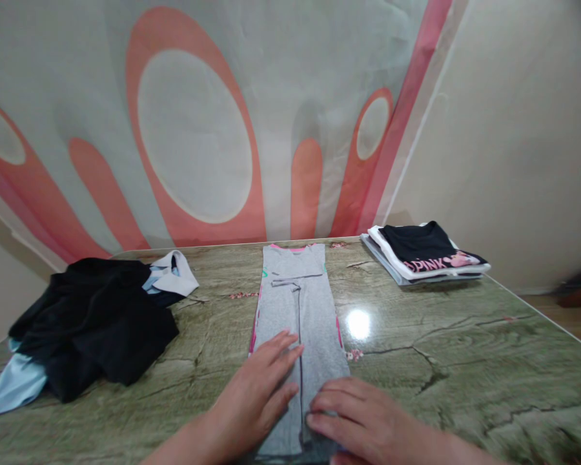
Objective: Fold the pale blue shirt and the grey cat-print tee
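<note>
A grey shirt (pixel 317 323) with pink edging lies lengthwise on the table, its sides folded inward so they meet along a middle seam. My left hand (pixel 264 391) rests on its left half, fingers stretched out and lying flat. Lower down on the right half, near the hem, is my right hand (pixel 351 413). Its fingers are bent, with thumb and fingertips close together at the cloth; whether they pinch it is hard to see. The shirt's near end is partly hidden by my hands.
A loose heap of black clothes (pixel 101 323) with light blue and white pieces lies at the left. At the back right sits a stack of folded shirts (pixel 426 255), a black printed one on top. The wood-patterned table (pixel 465 361) meets a wall (pixel 281 129) behind.
</note>
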Demonstrator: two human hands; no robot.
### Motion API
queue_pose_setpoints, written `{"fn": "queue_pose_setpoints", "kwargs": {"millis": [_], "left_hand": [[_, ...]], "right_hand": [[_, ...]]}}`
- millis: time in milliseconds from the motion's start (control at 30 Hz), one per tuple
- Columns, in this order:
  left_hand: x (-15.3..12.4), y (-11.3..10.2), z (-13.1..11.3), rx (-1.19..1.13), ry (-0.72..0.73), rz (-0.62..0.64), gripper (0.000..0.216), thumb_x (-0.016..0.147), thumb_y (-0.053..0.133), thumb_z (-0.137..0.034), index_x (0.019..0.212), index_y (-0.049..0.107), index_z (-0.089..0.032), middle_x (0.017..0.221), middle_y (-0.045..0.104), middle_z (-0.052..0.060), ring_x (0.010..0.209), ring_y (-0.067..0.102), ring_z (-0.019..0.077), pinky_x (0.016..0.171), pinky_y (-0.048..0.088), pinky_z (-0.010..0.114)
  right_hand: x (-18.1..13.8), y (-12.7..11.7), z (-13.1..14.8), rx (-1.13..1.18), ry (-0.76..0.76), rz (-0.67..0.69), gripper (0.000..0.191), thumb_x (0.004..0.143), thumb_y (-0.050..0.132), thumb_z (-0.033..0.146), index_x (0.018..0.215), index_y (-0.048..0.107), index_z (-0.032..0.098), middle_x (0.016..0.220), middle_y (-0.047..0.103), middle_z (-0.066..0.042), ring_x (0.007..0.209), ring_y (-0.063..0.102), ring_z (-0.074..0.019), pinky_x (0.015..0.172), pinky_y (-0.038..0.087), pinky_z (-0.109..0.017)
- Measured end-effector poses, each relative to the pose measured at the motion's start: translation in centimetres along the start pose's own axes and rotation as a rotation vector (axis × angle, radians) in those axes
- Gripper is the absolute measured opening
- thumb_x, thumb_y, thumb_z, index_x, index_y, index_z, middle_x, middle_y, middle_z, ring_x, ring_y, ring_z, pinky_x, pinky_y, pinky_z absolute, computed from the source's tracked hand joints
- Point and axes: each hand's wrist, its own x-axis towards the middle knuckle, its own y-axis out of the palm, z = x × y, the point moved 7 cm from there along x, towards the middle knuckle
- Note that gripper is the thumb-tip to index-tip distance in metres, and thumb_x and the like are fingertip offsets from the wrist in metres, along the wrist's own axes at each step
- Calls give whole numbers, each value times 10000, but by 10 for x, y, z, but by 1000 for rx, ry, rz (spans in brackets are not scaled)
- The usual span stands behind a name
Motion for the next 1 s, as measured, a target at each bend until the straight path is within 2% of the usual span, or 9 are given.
{"fn": "queue_pose_setpoints", "kwargs": {"millis": [133, 267, 367, 467, 567, 633, 733, 867, 1000], "left_hand": [[-2, 24, 11, 226, -1, 137, 634, 977, 473, -290, 1534, 178, -220, 1591, 227, 107, 1461, 193, 286, 1150, 290, 525], [-3, 32, 9, 303, -6, 174, 602, 1011, 382, -378, 1541, 138, -234, 1604, 175, 95, 1471, 151, 275, 1165, 240, 531], [-3, 23, 5, 280, -17, 141, 629, 997, 407, -418, 1538, 150, -226, 1597, 199, 114, 1466, 175, 284, 1148, 274, 524], [-1, 0, -5, 230, -37, 93, 545, 958, 499, -356, 1457, 349, -198, 1559, 294, 144, 1414, 299, 307, 1105, 351, 490], [0, -21, -22, 179, -73, 203, 184, 955, 465, -234, 1044, 623, -203, 1239, 611, 93, 1108, 583, 229, 954, 481, 355], [-3, -30, -34, 186, -105, 333, 142, 939, 480, -214, 906, 617, -206, 989, 665, 48, 915, 619, 194, 842, 508, 303], [-8, -34, -44, 235, -153, 441, 94, 878, 572, -195, 963, 612, -203, 987, 662, 45, 902, 613, 205, 823, 503, 305], [-15, -9, -40, 325, -194, 556, 229, 799, 600, -106, 1014, 620, -180, 1046, 664, 77, 907, 627, 250, 748, 517, 328], [-21, 22, -32, 435, -123, 547, 205, 834, 499, -39, 924, 633, -164, 904, 678, 81, 790, 637, 256, 593, 473, 301]], "right_hand": [[0, 16, 11, -142, -166, 52, 296, 1003, 389, 167, 1240, 565, 153, 1285, 642, -29, 1242, 515, -143, 1064, 403, -300], [-1, 16, 17, -105, -228, 103, 282, 995, 450, 186, 1249, 570, 164, 1269, 654, -23, 1229, 546, -112, 1075, 398, -253], [-3, 7, 20, 17, -254, 39, 270, 1011, 429, 196, 1241, 567, 159, 1185, 701, -8, 1111, 616, -83, 997, 448, -205], [-6, -7, 9, 59, -139, -123, 231, 1012, 426, 213, 1158, 599, 169, 1017, 742, -17, 864, 661, -105, 797, 510, -228], [-9, -14, -4, 21, -9, -156, 183, 984, 484, 265, 1049, 635, 185, 842, 707, -32, 736, 611, -142, 669, 474, -270], [-10, -16, -7, 10, 13, -115, 180, 977, 493, 286, 1018, 639, 191, 802, 672, -35, 727, 585, -152, 660, 449, -281], [-9, -11, -6, -17, -3, -2, 189, 970, 506, 322, 1067, 621, 207, 834, 649, -33, 756, 574, -156, 663, 430, -284], [-9, 5, -7, -74, 30, 145, 253, 931, 562, 381, 1139, 581, 239, 903, 643, -20, 781, 570, -161, 652, 426, -276], [-11, 15, -7, -167, 46, 131, 208, 907, 589, 329, 1095, 580, 241, 866, 633, 2, 717, 553, -157, 584, 389, -272]]}}
